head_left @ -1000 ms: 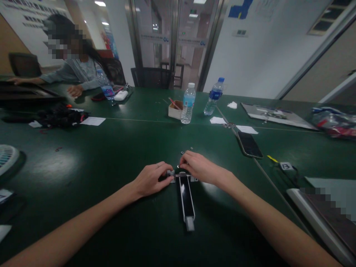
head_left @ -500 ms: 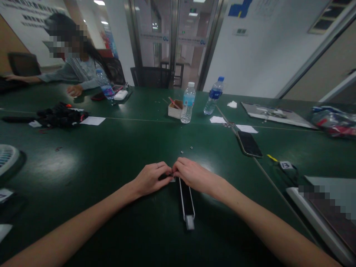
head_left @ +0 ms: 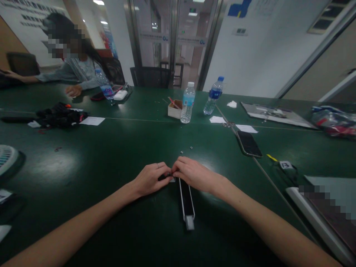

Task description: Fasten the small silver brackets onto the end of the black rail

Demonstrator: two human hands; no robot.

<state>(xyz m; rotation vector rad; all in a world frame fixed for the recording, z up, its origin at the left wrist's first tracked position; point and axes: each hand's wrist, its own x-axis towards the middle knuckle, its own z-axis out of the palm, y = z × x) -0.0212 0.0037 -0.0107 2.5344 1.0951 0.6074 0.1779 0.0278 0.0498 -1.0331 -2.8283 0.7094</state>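
My left hand (head_left: pixel 151 180) is closed in a pinch, a ring on one finger. Its fingertips meet those of my right hand (head_left: pixel 193 174), which is also pinched. Something small and dark is between them, too hidden to name. A small pale piece shows under the left fingertips. Below my right hand lies a long narrow channel-shaped strip (head_left: pixel 187 198), dark inside with pale side edges; the hand covers its far end. At its near end sticks out a light grey tab (head_left: pixel 190 223). Just beyond the hands are two tiny nut-like rings (head_left: pixel 181 152) on the green table (head_left: pixel 125 148).
Beyond stand a small open box (head_left: pixel 174 112), a clear water bottle (head_left: pixel 188 104) and a blue-capped bottle (head_left: pixel 214 96). A phone (head_left: pixel 249 144) and a laptop-like device (head_left: pixel 314 218) lie to the right. Far left, a person (head_left: pixel 75 70) sits near a dark bundle (head_left: pixel 59 115).
My hands keep almost the same pose; the right fingers have shifted very slightly. The strip and the small rings stay in place.
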